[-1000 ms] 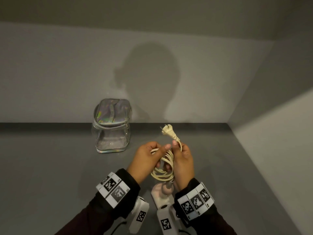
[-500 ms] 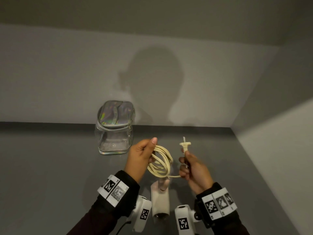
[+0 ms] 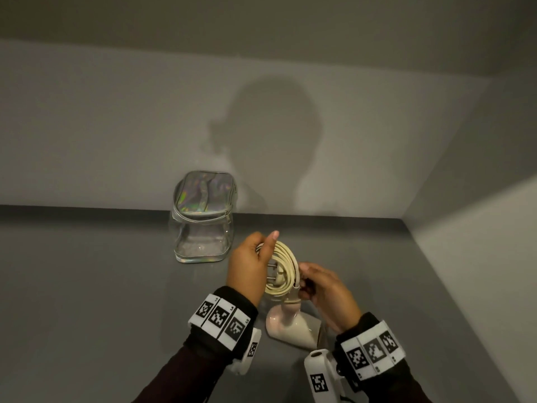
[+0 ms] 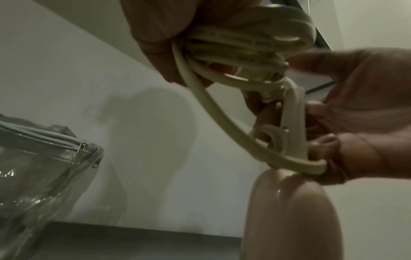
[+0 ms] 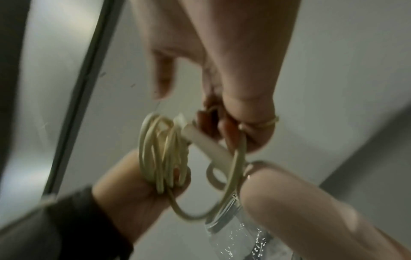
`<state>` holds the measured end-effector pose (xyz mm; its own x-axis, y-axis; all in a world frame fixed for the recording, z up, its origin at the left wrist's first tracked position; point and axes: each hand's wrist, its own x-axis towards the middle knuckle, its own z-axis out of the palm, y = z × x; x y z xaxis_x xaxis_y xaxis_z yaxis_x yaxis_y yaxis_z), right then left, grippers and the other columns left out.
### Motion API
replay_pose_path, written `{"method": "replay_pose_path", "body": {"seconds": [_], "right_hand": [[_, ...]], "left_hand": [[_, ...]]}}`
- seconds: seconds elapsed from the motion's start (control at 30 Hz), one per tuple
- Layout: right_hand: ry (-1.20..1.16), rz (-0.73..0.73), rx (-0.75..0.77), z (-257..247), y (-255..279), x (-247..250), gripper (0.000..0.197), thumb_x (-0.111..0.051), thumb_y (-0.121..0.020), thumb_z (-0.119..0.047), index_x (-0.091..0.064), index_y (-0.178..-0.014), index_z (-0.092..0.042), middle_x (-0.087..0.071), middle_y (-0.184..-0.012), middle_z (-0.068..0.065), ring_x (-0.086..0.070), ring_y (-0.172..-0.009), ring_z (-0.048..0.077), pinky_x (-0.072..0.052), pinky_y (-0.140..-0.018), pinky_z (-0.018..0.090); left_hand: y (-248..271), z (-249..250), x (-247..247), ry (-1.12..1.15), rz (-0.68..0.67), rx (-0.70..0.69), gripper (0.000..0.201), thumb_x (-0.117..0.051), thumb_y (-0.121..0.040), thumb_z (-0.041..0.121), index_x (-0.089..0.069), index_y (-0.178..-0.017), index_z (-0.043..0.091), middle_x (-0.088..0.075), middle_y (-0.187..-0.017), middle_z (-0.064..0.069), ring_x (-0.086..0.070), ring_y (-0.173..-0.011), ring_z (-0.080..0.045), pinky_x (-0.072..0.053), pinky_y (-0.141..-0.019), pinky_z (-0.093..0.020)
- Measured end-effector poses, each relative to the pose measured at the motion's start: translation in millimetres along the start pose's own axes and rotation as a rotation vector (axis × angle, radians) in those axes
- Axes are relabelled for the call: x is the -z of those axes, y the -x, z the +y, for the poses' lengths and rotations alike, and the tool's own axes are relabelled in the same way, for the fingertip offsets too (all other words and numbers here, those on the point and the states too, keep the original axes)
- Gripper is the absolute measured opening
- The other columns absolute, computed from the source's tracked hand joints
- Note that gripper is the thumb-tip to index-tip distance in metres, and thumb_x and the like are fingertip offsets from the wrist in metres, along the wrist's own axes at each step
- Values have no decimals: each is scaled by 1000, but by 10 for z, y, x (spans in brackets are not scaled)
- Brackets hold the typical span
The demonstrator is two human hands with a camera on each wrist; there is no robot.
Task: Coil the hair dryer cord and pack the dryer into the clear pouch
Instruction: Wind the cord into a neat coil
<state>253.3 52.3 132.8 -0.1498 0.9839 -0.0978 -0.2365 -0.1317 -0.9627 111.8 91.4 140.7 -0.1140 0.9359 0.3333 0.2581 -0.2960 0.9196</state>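
My left hand point(image 3: 255, 257) grips a coil of cream cord point(image 3: 286, 258) above the grey table, thumb raised. My right hand point(image 3: 309, 282) pinches the cord's loose end at the coil's right side. The plug point(image 3: 276, 280) lies across the loops with its prongs pointing left. Under the hands the pale pink hair dryer point(image 3: 290, 327) rests on the table, its handle rising to the coil. In the left wrist view the coil point(image 4: 244, 44) hangs from my fingers, with the dryer's hanging loop point(image 4: 270, 137) below it. The clear pouch point(image 3: 203, 225) stands behind to the left, its iridescent lid flipped up.
The grey table point(image 3: 101, 286) meets a back wall point(image 3: 116, 141) just behind the pouch. A side wall point(image 3: 479, 271) closes the right. Bare table surface lies to the left and right of my hands.
My right hand brought the plug down from beside the coil and into the loops. The hands have come together again. The dryer has turned on the table.
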Motion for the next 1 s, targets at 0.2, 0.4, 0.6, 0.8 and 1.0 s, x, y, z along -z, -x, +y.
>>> {"method": "replay_pose_path", "body": {"seconds": [0.2, 0.4, 0.6, 0.8, 1.0], "right_hand": [[38, -287, -58, -42, 3, 66, 50, -87, -48, -38, -70, -90, -17, -71, -82, 2, -59, -75, 26, -51, -65, 33], [117, -137, -54, -42, 9, -38, 57, -72, -51, -4, -53, -103, -19, -62, -92, 8, -62, -80, 17, -55, -65, 28], [167, 134, 235, -32, 8, -92, 67, -53, -73, 23, -35, -108, -30, -63, -90, 18, -65, -79, 18, -55, -68, 24], [131, 249, 437, 7, 131, -162, 43, -64, -72, 0, -62, -80, -43, -68, -85, -16, -61, -78, -5, -49, -66, 11], [809, 401, 609, 3, 140, -275, 23, -52, -76, -22, -62, -90, -36, -40, -129, -20, -25, -135, 11, -14, -115, 34]], "left_hand": [[-42, 20, -87, 129, -184, 51, 35, -57, -86, 27, -45, -53, 24, -53, -43, 13, -46, -44, 2, -38, -49, -10], [-26, 62, -181, 32, -223, 35, 29, -57, -84, 37, -47, -58, 26, -52, -53, 7, -50, -50, -1, -42, -54, -15], [6, 86, -206, 275, -281, 249, 10, -58, -85, 19, -55, -76, 16, -61, -71, 1, -59, -62, -1, -48, -65, -18], [67, -70, 67, 829, -569, 452, 34, -54, -82, 17, -56, -116, 10, -69, -94, -3, -64, -76, -9, -56, -70, -18], [145, 0, -210, 590, -254, 288, 22, -48, -89, 14, -65, -99, 24, -67, -74, 6, -62, -70, -2, -50, -63, -12]]}}
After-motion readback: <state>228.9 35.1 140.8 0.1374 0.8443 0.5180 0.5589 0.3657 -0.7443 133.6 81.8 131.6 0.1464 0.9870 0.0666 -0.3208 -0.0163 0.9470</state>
